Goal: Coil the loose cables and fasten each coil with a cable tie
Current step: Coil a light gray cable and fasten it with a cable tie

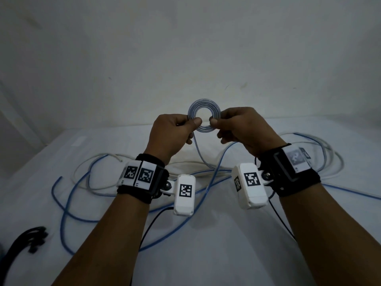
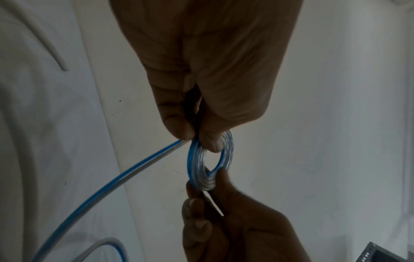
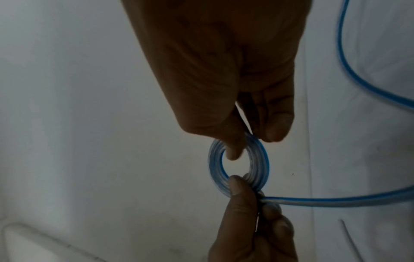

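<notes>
A small flat coil of blue-and-clear cable is held up above the table between both hands. My left hand pinches its left side with thumb in front; my right hand pinches its right side the same way. The uncoiled tail drops from under the left hand to the table. In the left wrist view, the left hand grips the coil where the tail leaves it. In the right wrist view, the right hand pinches the top of the coil.
Loose blue cable and white cable lie tangled across the white table below my wrists, with more loops at the right. A bundle of black cable ties lies at the near left corner. A pale wall stands behind.
</notes>
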